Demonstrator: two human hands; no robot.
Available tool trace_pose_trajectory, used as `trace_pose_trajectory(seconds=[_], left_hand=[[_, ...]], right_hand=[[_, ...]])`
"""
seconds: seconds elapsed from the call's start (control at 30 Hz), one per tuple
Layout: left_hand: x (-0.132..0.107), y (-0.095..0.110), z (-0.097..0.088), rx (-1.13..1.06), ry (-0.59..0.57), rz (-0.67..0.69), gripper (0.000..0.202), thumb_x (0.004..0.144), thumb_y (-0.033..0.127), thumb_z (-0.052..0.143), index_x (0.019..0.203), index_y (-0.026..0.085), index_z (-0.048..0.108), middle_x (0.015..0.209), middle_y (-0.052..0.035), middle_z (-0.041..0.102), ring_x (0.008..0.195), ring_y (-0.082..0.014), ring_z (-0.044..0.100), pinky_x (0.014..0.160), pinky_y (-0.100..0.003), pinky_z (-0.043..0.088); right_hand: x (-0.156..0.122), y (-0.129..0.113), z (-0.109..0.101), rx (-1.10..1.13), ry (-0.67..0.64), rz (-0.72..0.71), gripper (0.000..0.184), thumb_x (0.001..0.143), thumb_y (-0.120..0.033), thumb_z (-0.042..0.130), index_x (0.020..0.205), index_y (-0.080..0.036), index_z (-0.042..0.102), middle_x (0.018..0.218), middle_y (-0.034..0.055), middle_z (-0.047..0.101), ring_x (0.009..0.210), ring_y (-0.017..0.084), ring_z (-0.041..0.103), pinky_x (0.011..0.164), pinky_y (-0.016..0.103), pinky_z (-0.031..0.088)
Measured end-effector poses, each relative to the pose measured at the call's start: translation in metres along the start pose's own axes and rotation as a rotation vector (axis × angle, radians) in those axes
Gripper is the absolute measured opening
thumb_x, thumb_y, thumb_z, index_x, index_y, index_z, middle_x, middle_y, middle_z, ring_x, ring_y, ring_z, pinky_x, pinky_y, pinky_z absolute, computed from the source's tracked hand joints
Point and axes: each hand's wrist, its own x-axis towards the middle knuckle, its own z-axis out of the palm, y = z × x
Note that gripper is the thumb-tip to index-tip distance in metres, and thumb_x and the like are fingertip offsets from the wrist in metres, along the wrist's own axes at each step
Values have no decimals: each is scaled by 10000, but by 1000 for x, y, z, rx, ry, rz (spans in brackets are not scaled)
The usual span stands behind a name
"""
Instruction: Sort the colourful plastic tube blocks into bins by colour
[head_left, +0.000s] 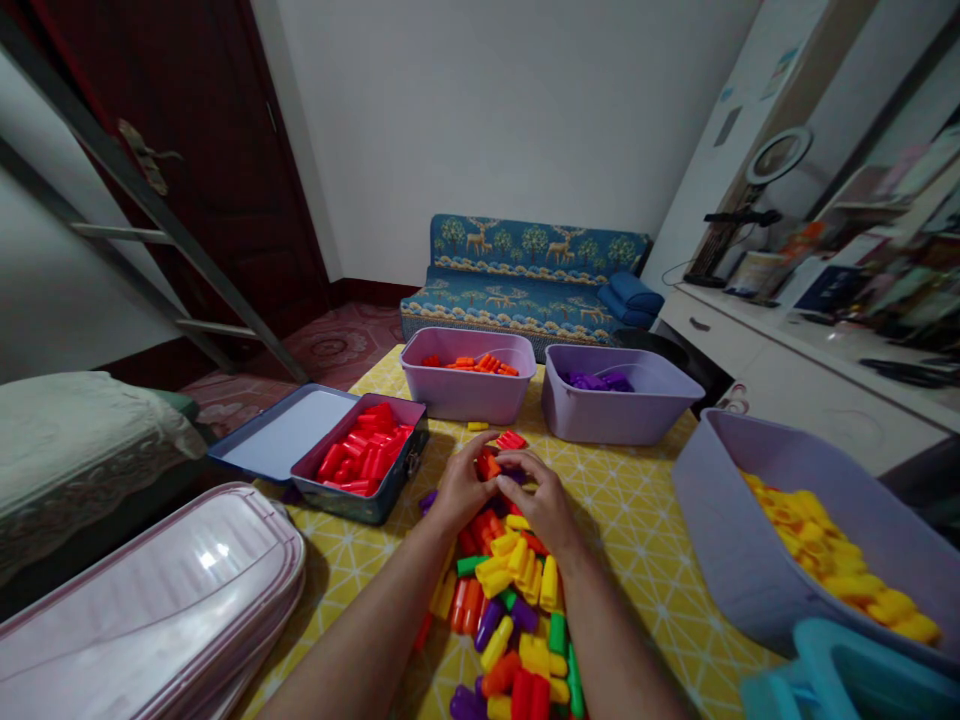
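My left hand [460, 487] and my right hand [544, 500] meet over the far end of a mixed pile of plastic building pieces [517, 570]. Between their curled fingers is an orange plastic piece [489, 463], gripped from both sides. Yellow, red, orange, purple and green pieces lie beneath my wrists and forearms, which hide part of the pile. Just beyond my fingertips a red piece [511, 440] rests on the yellow patterned cloth [637, 540]. A small yellow piece [478, 426] lies farther off, near the bins.
An open case [390, 490] holds red pieces at left. Lilac bins hold orange [465, 397], purple [607, 415] and yellow [739, 540] pieces. Stacked lids [150, 600] lie at lower left, and a turquoise container [840, 670] stands at lower right. A patterned sofa [517, 290] is behind.
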Motion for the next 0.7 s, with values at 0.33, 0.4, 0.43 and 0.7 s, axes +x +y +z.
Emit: trace_pose_trajectory(seconds=[0.33,0.4,0.43,0.7], left_hand=[[0,0,0,84,-7,21,593,646,93,667,1226,183,582,1131,-72,684,984,-214,648,887,-335,509],[0,-3,2,101,-18,32,587,663,105,658,1239,181,571,1112,-73,687,971,-209,646,867,-334,515],[-1,-4,2,120,-18,49,572,680,118,652,1242,182,568,1110,-75,685,976,-208,642,870,-337,513],[7,19,1,537,-39,250,647,705,152,624,1333,216,483,1394,-120,474,1271,-275,450,1062,-442,376]], right_hand=[[-2,8,6,-30,-19,60,234,791,-281,603,997,-261,710,1058,31,706,1001,204,634,931,359,471],[-1,11,7,-13,11,83,197,786,-279,596,946,-254,709,995,23,716,938,196,648,881,338,488],[-1,12,7,-9,29,87,180,783,-277,592,920,-249,706,966,21,717,911,193,650,861,329,491],[4,20,4,136,258,198,169,707,-316,616,816,-192,652,820,40,697,779,193,637,746,306,499]])
